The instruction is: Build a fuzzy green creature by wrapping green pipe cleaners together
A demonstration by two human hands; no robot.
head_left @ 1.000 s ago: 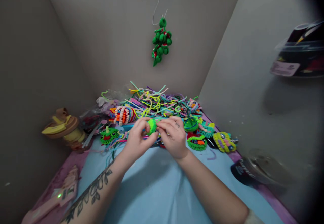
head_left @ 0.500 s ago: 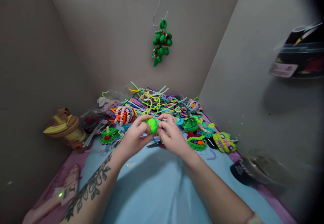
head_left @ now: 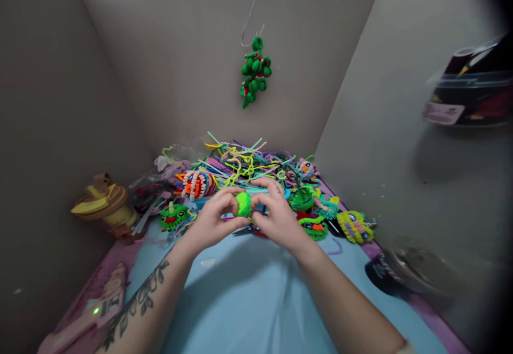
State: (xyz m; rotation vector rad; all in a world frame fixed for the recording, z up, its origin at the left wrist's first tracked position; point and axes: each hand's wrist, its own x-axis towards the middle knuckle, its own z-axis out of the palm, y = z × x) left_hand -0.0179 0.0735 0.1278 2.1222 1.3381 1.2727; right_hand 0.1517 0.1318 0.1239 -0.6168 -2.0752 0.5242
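A small bright green fuzzy ball (head_left: 243, 204), apparently of pipe cleaner, is held up over the table between both hands. From the left, my left hand (head_left: 218, 212) pinches it between thumb and fingers. My right hand (head_left: 274, 212) is closed at the ball's right side, its thumb and fingertips against it. Whether those fingertips also grip a loose end is too small to tell. Below the hands lie scissors (head_left: 243, 231), partly covered. Behind them is a heap of colourful pipe cleaners (head_left: 244, 162).
Finished pipe-cleaner figures sit on both sides, including a green one (head_left: 174, 215) and a yellow one (head_left: 355, 226). A pink glue gun (head_left: 86, 319) with a green light lies at left. A clear cup (head_left: 417, 274) stands at right. Green pieces (head_left: 256, 71) hang from a wire.
The ball has turned slightly between the hands, and the fingers have shifted their hold on it. The whole view has tilted up a little.
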